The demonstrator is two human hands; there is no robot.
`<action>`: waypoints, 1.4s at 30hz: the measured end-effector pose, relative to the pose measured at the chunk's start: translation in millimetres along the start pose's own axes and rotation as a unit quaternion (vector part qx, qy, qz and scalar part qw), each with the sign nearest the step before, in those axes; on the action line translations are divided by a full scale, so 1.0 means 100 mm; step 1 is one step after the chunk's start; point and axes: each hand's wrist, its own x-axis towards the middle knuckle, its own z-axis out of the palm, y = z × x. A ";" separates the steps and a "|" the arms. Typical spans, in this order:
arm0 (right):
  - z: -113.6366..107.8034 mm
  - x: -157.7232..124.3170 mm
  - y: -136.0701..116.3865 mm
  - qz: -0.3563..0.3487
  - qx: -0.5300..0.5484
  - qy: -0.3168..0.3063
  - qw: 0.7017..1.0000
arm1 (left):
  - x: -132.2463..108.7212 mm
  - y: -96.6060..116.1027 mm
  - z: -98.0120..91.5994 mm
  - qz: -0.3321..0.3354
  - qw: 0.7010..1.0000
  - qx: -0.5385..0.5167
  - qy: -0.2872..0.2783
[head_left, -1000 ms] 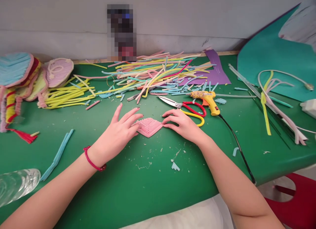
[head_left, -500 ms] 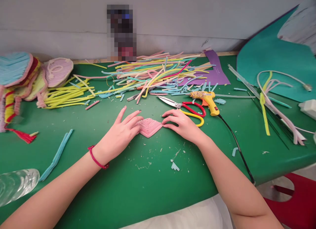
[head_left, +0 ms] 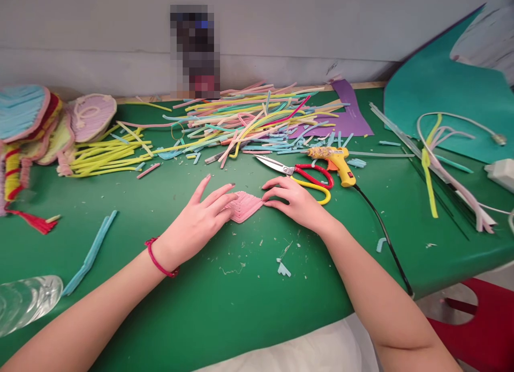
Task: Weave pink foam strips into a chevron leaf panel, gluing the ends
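Between my hands a small pink diamond-shaped piece point(head_left: 246, 207) of folded pipe cleaners lies on the green tabletop. My left hand point(head_left: 198, 219), with a red cord bracelet at the wrist, has its thumb and forefinger on the piece's left side, covering that corner; the other fingers are raised apart. At the right corner, the thumb and forefinger of my right hand point(head_left: 295, 203) pinch the edge. Just behind the right hand are scissors point(head_left: 313, 174) with one red and one yellow handle. A yellow hot glue gun point(head_left: 339, 163) lies beyond them.
A heap of coloured pipe cleaners point(head_left: 249, 118) spreads along the back, near purple foam sheet point(head_left: 353, 123). Finished fuzzy shapes point(head_left: 90, 118) sit at left, above a clear bottle point(head_left: 30, 302). The glue gun's black cord point(head_left: 381, 233) runs off the right edge. Blue scraps point(head_left: 284, 269) lie in front.
My left hand has slid slightly right over the pink piece, covering more of its left side. My right hand stays at the right corner.
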 end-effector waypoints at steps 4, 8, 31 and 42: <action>-0.01 0.00 -0.01 0.001 0.001 -0.001 1.000 | 0.00 0.00 0.02 -0.008 1.000 -0.027 0.003; 0.00 0.00 0.00 0.001 -0.002 0.000 1.000 | 0.00 0.00 0.02 -0.009 1.000 -0.026 0.005; 0.37 0.03 -0.26 -0.109 -0.014 0.035 0.993 | -0.01 -0.03 0.08 -0.008 1.000 -0.018 0.010; 0.38 0.05 -0.28 -0.098 -0.018 0.020 0.995 | -0.01 0.01 0.12 -0.008 0.999 -0.049 0.015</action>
